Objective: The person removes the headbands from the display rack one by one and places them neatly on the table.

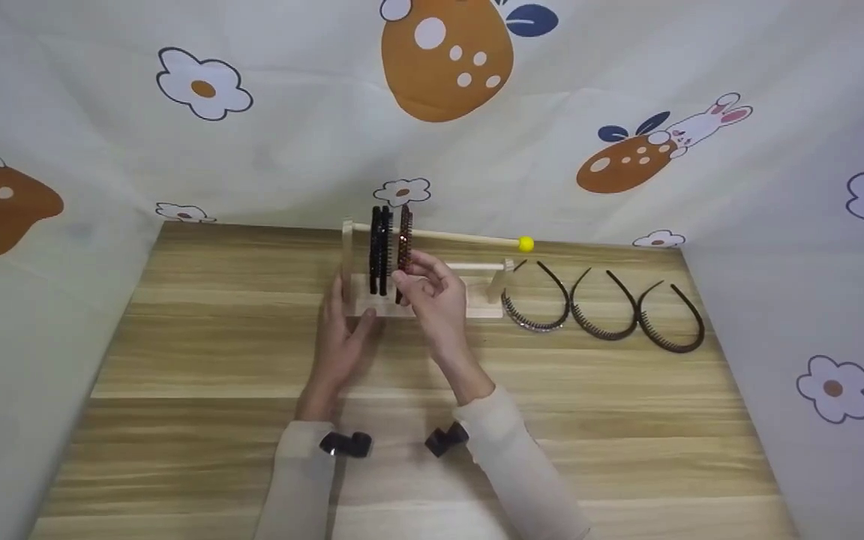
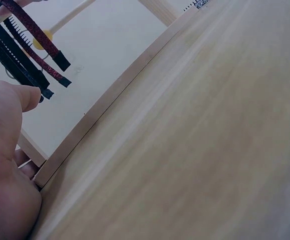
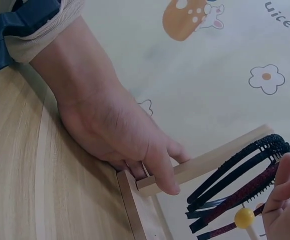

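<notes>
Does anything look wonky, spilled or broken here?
Nothing looks spilled or broken. Three headbands lie in a neat row beside the wooden stand. One possible oddity: in the head view, the stand's upper rod slants down toward its yellow tip, though that may be just the camera angle.

Free run for me along the upper rod (image 1: 469,238), from my right hand (image 1: 438,300) to the yellow ball (image 1: 526,244) at its tip; lower rod (image 1: 477,266) in the way below. Leftward it's jammed: black headbands (image 1: 379,255), then the left upright (image 1: 347,255) of the wooden stand (image 1: 484,308), my left hand (image 1: 342,341) around its foot. Narrow gap between black ones and the dark red headband (image 1: 405,240) I'm pinching. Three more headbands (image 1: 612,337) crowd the stand's right end, patterned cloth (image 1: 289,150) behind. Room over the tabletop (image 1: 627,435) in front
</notes>
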The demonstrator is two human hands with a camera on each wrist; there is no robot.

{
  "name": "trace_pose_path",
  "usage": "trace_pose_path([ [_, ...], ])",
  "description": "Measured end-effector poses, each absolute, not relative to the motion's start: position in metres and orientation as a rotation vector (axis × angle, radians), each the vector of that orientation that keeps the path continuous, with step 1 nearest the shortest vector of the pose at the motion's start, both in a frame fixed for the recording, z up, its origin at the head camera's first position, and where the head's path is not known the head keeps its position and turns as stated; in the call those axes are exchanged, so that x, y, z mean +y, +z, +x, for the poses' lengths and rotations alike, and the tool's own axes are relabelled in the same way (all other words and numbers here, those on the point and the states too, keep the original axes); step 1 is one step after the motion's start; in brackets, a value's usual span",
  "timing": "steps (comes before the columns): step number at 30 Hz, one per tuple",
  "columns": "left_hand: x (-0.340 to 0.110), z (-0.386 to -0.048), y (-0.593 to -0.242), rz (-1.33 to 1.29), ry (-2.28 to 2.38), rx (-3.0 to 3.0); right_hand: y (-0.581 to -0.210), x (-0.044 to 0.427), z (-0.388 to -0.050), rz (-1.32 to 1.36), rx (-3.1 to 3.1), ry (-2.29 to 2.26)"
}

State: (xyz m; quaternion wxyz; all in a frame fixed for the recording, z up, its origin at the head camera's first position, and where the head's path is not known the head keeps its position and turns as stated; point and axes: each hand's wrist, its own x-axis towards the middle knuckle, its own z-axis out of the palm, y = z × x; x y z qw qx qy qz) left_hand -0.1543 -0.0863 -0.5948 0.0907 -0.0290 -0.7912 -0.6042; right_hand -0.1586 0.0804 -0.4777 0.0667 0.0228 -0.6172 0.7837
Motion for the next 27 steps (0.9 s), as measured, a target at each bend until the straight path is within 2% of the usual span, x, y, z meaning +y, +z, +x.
trace_pose_path([
  [27, -0.0869, -0.1544, -0.5948, -0.105, -1.771, -2.363, -0.4761, 0.0851, -0.1607, 0.066, -1.844, 2.352],
])
